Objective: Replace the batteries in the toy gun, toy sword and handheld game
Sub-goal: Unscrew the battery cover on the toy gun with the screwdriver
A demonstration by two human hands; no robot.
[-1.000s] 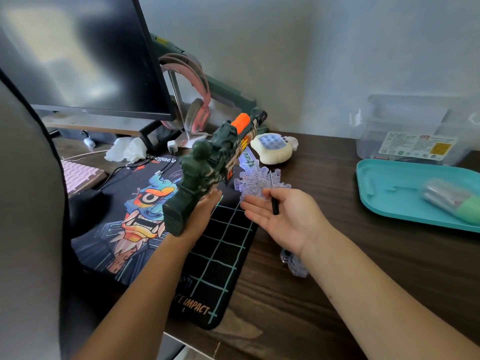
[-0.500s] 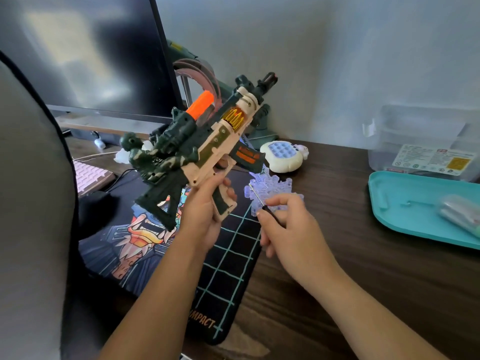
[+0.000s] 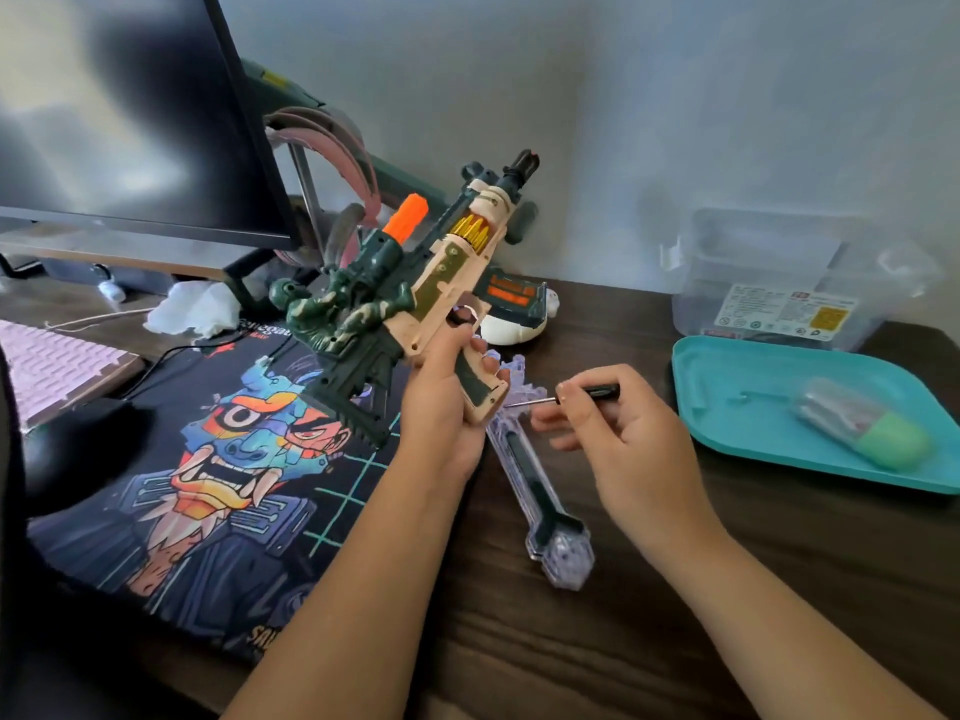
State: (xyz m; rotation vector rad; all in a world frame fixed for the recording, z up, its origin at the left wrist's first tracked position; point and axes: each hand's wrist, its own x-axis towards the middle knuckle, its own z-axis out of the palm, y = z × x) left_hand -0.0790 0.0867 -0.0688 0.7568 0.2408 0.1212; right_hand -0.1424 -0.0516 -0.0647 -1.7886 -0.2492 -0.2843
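My left hand (image 3: 447, 402) grips the pistol grip of the green and tan toy gun (image 3: 415, 283), held up over the desk with its muzzle toward the wall. My right hand (image 3: 613, 428) pinches a small black-handled screwdriver (image 3: 571, 396); its metal tip points left at the base of the gun's grip. The clear toy sword (image 3: 540, 491) lies flat on the desk under both hands. The white handheld game (image 3: 511, 330) sits behind the gun, mostly hidden by it.
A teal tray (image 3: 727, 397) at the right holds a wrapped pack of batteries (image 3: 836, 413) and a green capsule (image 3: 893, 444). A clear plastic box (image 3: 789, 283) stands behind it. A printed desk mat (image 3: 208, 459), mouse (image 3: 78, 439), pink keyboard (image 3: 47, 366) and monitor (image 3: 130, 122) fill the left.
My left hand lifted the gun off the mat and turned it side-on. My right hand closed on the screwdriver and brought its tip to the gun's grip.
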